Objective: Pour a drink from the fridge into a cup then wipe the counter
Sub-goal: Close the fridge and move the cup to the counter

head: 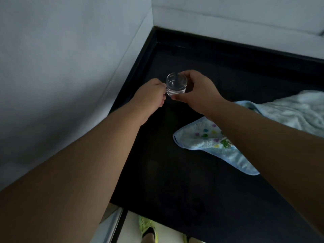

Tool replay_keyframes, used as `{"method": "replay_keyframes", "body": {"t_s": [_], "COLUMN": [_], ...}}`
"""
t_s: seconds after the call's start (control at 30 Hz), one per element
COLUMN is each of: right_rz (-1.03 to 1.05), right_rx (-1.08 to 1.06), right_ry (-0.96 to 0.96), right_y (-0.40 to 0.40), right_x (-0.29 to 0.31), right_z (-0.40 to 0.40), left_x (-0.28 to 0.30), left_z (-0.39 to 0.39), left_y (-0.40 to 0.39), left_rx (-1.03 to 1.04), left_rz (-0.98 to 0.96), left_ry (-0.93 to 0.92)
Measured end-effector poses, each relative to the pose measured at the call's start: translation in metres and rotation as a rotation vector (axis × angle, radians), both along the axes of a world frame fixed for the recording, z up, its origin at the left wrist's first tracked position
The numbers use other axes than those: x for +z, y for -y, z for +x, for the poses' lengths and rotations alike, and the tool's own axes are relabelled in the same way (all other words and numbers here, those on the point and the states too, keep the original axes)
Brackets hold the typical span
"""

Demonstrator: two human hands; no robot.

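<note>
The cup [176, 85], a small clear glass one with a handle, sits toward the back left part of your black counter [175, 181], not far from the corner where the two pale walls meet. You've got both hands on it. Your left hand [150, 97] comes in from the left with its fingers curled in at the handle side, so it looks like you're gripping the handle, though the handle itself is mostly hidden behind your fingers. Your right hand [196, 90] wraps around the other side, thumb down low near the base and fingers curving over the far rim. Can't really tell if the cup is resting on the counter or lifted just off it, the lighting is pretty dim and the dark surface swallows the base. There seems to be some clear liquid in the bottom, but it's honestly hard to be sure through the glass. Over to the right, partly under your right forearm, there's a light blue towel [201, 137] with little coloured dots and a green print on it, lying crumpled on the counter and well apart from the cup. Down at the bottom edge, past the front of the counter, you can see a neon yellow-green shoe [147, 227] on a pale floor.
</note>
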State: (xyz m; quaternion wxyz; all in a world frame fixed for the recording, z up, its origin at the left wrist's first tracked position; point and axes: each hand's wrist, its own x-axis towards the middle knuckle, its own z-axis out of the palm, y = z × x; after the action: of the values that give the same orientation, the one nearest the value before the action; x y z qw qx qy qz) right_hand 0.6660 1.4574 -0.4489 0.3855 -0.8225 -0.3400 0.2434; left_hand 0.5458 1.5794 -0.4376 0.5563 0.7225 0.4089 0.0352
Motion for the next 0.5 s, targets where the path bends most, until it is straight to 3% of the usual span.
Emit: {"method": "replay_keyframes", "body": {"t_s": [0.5], "right_rz": [0.113], "right_rx": [-0.052], "right_ry": [-0.034], "right_y": [-0.081], "right_x": [-0.026], "right_z": [0.057], "left_x": [-0.023], "left_z": [0.069], "left_y": [-0.064], "left_rx": [0.164], "left_rz": [0.035], "left_ry": [0.034]}}
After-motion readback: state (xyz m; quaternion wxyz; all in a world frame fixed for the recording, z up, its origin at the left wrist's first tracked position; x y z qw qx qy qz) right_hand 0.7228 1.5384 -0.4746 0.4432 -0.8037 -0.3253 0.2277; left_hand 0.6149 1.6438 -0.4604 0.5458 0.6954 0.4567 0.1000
